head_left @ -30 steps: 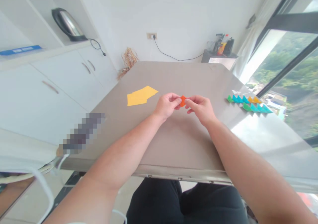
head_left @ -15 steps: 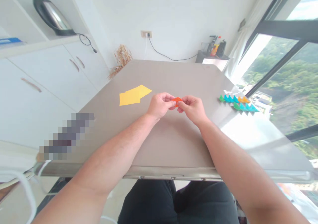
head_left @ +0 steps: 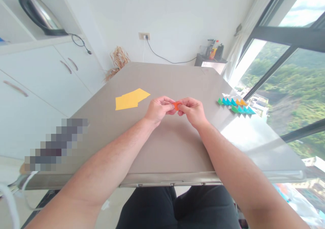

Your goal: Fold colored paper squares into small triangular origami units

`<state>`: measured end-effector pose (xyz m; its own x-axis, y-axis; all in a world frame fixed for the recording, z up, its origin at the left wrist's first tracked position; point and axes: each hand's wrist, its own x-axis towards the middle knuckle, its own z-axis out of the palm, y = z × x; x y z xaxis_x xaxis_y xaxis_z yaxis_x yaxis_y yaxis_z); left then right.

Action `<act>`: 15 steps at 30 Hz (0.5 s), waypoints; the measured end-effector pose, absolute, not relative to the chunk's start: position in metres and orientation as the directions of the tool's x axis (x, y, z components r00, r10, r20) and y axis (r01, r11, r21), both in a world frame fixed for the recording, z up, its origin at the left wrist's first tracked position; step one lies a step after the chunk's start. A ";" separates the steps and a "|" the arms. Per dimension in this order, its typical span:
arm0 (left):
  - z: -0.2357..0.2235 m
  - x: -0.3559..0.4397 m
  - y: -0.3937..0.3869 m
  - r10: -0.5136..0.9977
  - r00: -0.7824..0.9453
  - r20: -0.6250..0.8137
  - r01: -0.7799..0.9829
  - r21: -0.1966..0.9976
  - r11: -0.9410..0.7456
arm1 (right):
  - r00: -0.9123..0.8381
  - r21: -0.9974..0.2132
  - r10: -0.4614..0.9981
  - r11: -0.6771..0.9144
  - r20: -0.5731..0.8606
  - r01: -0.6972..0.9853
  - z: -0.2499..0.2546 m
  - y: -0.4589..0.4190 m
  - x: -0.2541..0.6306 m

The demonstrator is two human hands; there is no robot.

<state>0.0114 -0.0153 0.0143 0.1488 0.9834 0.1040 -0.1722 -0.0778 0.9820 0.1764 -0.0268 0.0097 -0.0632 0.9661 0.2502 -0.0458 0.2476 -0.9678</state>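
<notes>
A small folded piece of orange paper (head_left: 176, 105) is pinched between my two hands above the middle of the table. My left hand (head_left: 160, 109) grips its left side with thumb and fingers. On the right side, my right hand (head_left: 191, 110) holds it the same way, fingertips close to the left ones. Much of the paper is hidden by the fingers. Left of my hands lie overlapping sheets of yellow paper (head_left: 128, 100). Two rows of small folded paper boats (head_left: 236, 106) in green, blue and orange stand at the right side of the table.
The grey-brown table (head_left: 167, 147) reaches toward a white wall. A pixelated dark object (head_left: 58, 144) lies at its left edge. Behind it, a kettle (head_left: 42, 15) stands on a shelf. A small cabinet with bottles (head_left: 212, 54) is beyond the far right corner, near the window.
The view has shifted slightly, so most things appear further left. Both hands keep hold of the orange paper, whose visible shape has changed from rounded to narrower between the fingers.
</notes>
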 end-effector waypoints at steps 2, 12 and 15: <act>0.014 0.011 -0.015 0.982 0.175 0.074 -0.199 0.979 -0.038 | -0.064 -0.967 0.966 0.248 0.251 -0.048 0.009 -0.026 0.177; 0.014 0.007 -0.014 0.983 0.178 0.053 -0.238 0.971 -0.009 | -0.127 -0.960 0.961 0.225 0.247 -0.168 0.009 -0.025 0.181; 0.016 0.007 -0.015 0.981 0.187 0.045 -0.224 0.975 -0.002 | -0.136 -0.967 0.968 0.185 0.210 -0.177 0.010 -0.027 0.182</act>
<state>0.0072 -0.0146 0.0165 0.1874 0.9812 0.0453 -0.2237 -0.0022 0.9747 0.1820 -0.0266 0.0104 -0.1362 0.9682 0.2098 -0.1766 0.1847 -0.9668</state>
